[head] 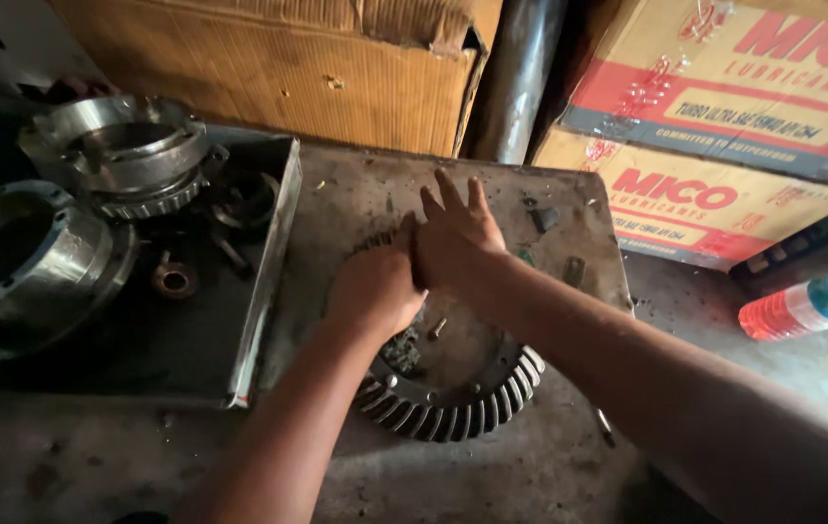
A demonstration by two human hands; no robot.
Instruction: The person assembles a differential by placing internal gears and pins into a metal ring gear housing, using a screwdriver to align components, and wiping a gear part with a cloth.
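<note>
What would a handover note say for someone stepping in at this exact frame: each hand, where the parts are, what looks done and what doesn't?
Left hand: fist closed over the far side of the large ring gear; what is in its grip is hidden.
Right hand: laid against the left, fingers spread, pressing there.
Ring gear lies flat on the dirty metal plate, teeth showing along its near edge, bolts standing in its face.
Metal tray to the left holds two round housings and small parts.
Done: gear laid flat, some bolts in place. How tight they are cannot be told.
</note>
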